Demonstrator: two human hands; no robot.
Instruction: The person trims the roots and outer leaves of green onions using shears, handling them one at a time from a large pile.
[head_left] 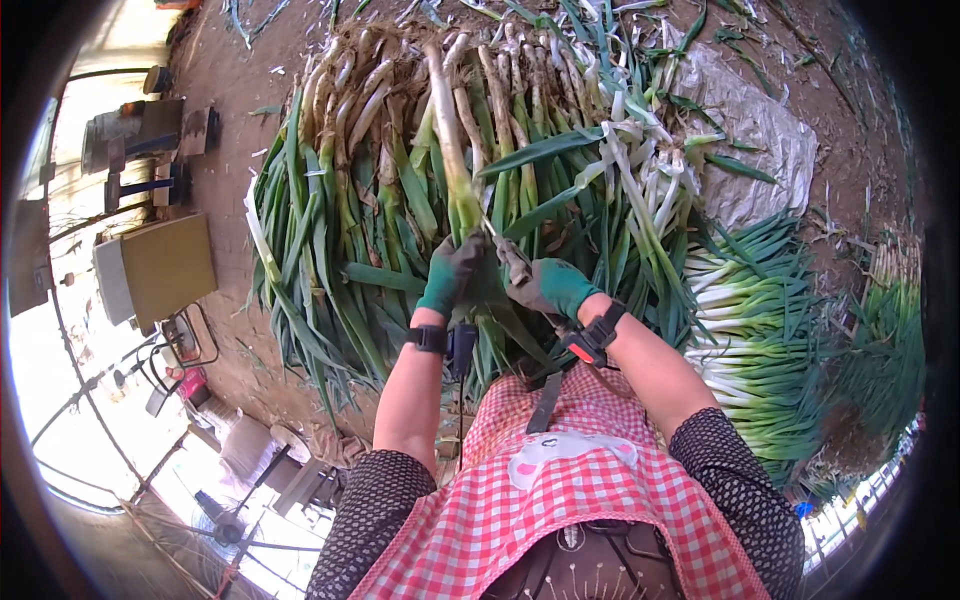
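Observation:
My left hand (450,272), in a green and grey glove, is closed around the leafy part of a long leek (447,140). The leek points away from me, its white stem and root end at the far side. My right hand (556,287), gloved alike, grips a grey hand tool with a thin nozzle (513,260), which looks like an air blow gun. The nozzle's tip is close beside the leek, just above my left hand; whether it touches, I cannot tell. Both hands are over a wide heap of unpeeled leeks (320,230) with brown, rooty ends.
Peeled leeks (745,340) with white stems are stacked to the right, beyond a pale crumpled sheet (760,135). Another bundle (895,290) lies farther right. On the bare earth (235,130) to the left stand a tan box (170,265) and other gear.

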